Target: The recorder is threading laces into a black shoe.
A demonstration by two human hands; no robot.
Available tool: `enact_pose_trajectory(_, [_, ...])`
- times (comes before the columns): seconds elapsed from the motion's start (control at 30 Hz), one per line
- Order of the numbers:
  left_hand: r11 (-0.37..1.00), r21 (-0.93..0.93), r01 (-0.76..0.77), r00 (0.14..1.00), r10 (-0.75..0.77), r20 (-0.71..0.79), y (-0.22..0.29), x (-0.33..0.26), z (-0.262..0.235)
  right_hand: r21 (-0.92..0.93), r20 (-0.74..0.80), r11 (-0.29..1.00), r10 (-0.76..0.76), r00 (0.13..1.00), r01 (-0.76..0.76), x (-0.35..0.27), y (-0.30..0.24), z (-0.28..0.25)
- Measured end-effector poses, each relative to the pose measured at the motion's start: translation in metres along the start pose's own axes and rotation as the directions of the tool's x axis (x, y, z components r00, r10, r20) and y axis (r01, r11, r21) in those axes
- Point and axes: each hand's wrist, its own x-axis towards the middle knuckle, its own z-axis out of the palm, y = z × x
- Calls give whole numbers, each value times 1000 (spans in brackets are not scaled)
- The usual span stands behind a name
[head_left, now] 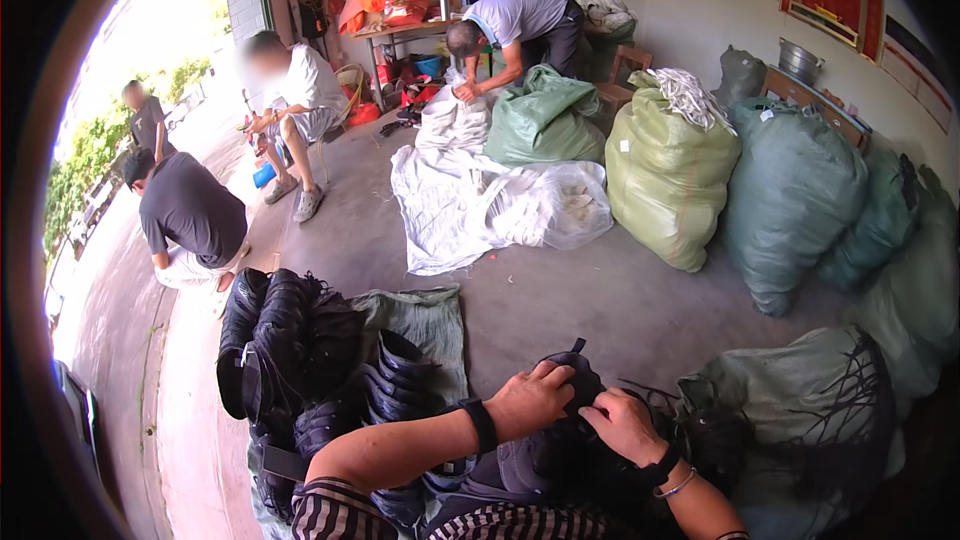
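In front of me, both hands are on a black shoe upper (585,380) with a small loop sticking up from its edge. My left hand (532,402) grips its left side with curled fingers. On the opposite side, my right hand (627,428) pinches at the lower edge; its fingertips are partly hidden. Black laces (650,392) trail beside the right hand. More dark uppers (535,465) lie below my hands in my lap area. To the left, nested stacks of black uppers (275,330) rest on a green woven sheet (435,325).
Black laces (835,385) hang over a green sack (760,375) at right. Stuffed sacks (665,175) line the right side. A person (525,20) bends over white bundles (455,125). Another sits on a chair (295,90); one crouches (195,210) at left, one farther off (147,120).
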Motion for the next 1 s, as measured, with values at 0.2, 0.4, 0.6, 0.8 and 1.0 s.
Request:
enact_pose_trajectory(0.2, [918, -360, 167, 974, -210, -83, -2, -11, -13, 750, 263, 515, 343, 902, -415, -3, 19, -33])
enact_pose_trajectory(0.4, [-2, -874, 487, 860, 175, 479, 12, -2, -15, 967, 208, 87, 274, 939, -239, 10, 19, -30])
enact_pose_trajectory(0.6, [601, -744, 290, 937, -23, 347, 1, -4, -6, 915, 255, -361, 162, 953, -183, 7, 47, -5])
enact_pose_trajectory(0.8, [930, 225, 290, 948, -312, 68, -120, -50, -31, 947, 164, -298, 764, 624, 117, -65, 164, -59])
enact_pose_trajectory(1.0, [468, 209, 858, 507, -836, -211, -203, -172, -69, 930, -160, 92, 973, 164, 357, -215, 272, -152])
